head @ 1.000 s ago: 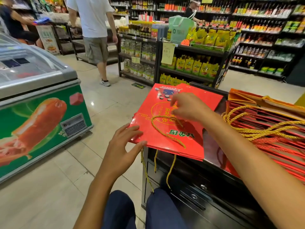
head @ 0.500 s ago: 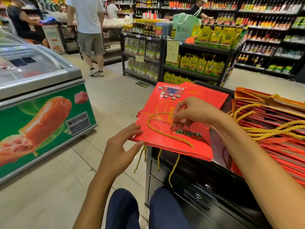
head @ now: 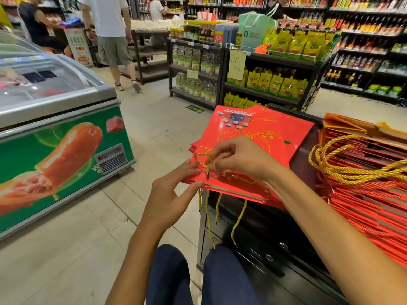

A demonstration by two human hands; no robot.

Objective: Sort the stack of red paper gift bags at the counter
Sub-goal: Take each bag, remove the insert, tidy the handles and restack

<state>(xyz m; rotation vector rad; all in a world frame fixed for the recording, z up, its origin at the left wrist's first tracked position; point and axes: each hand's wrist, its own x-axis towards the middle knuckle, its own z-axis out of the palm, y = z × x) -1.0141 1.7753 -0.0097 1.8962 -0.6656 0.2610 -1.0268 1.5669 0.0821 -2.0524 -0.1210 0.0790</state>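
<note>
— progress? small pile [head: 259, 133] on the counter edge, big stack [head: 363, 183] still waiting.
— hands?
— right hand [head: 240, 159] pinches the gold cord [head: 203, 160]; left hand [head: 174, 194], fingers straight, steadies the corner.

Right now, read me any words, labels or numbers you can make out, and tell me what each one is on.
None reads clearly.
Top red gift bag: printed line along its far edge, upside down, too blurred.
Paper notice on the shelf: handwriting too small.
Green tote bag: white logo, text unreadable.
Yellow pouches: labels blurred.
Freezer: QR code only.
</note>
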